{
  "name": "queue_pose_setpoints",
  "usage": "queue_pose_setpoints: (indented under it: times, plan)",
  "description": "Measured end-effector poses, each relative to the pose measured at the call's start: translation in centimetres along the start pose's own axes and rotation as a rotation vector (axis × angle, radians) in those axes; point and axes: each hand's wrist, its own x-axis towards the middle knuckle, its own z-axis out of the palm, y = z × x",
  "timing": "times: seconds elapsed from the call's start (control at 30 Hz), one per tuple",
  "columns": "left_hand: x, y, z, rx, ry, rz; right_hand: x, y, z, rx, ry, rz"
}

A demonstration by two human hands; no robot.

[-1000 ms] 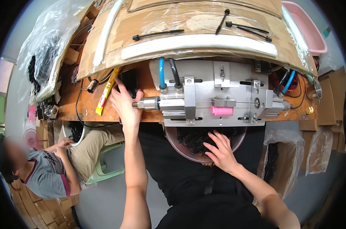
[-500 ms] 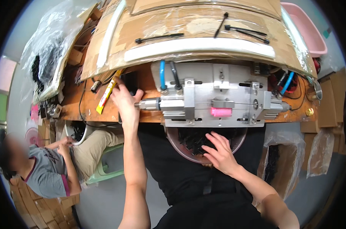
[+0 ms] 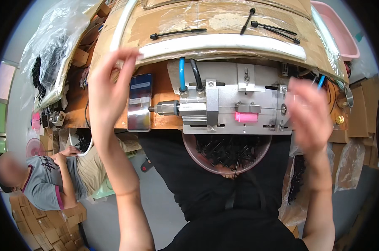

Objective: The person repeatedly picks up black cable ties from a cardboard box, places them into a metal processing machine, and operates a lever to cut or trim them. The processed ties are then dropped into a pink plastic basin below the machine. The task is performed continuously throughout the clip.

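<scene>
My left hand (image 3: 107,90) is raised over the left part of the bench, its fingertips smeared by motion. Thumb and forefinger curve towards each other, and I cannot make out anything between them. To its right lies a flat rectangular case (image 3: 140,102), dark blue at the top and shiny below. My right hand (image 3: 308,115) hovers by the right end of a metal clamping fixture (image 3: 223,123), too blurred to read its fingers. A pink block (image 3: 246,117) sits at the fixture's middle, below a small metal block (image 3: 248,108) on a thin rod.
A tub (image 3: 189,152) of black plastic parts stands below the fixture. Several long black bolt-like parts (image 3: 179,33) lie on cardboard (image 3: 223,25) behind. Blue and black hoses (image 3: 182,75) rise from the fixture. At left, another person (image 3: 51,180) sits beside a white bucket (image 3: 89,144).
My left hand has lifted off the bench and moved left. My right hand has left the tub and risen to the right. The yellow packet is out of sight; the flat case now shows.
</scene>
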Motion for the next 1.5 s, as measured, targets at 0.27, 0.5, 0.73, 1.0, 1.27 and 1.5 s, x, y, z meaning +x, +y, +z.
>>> queue_pose_setpoints:
  times: [0.27,0.5,0.73,1.0,1.27,1.5]
  plan:
    - [8.8,-0.1,3.4,0.243,-0.393,0.227,13.0,8.7,4.0,-0.111,-0.390,-0.123]
    - [7.1,-0.9,0.9,0.101,-0.471,0.136,13.4,10.2,5.7,0.046,-0.511,0.057]
    - [6.2,-1.0,0.0,0.117,-0.370,0.167,12.7,11.9,4.4,-0.107,-0.096,-0.049]
    - [-3.2,4.4,4.8,0.110,0.075,0.368,7.9,8.2,-1.2,0.371,0.140,0.561]
    - [-13.8,10.5,13.4,0.158,-0.213,0.301,-0.9,4.4,-3.9,0.955,0.389,0.676]
    - [-13.8,10.9,15.4,0.291,-0.256,0.253,-2.7,2.6,-4.6,1.220,0.447,0.756]
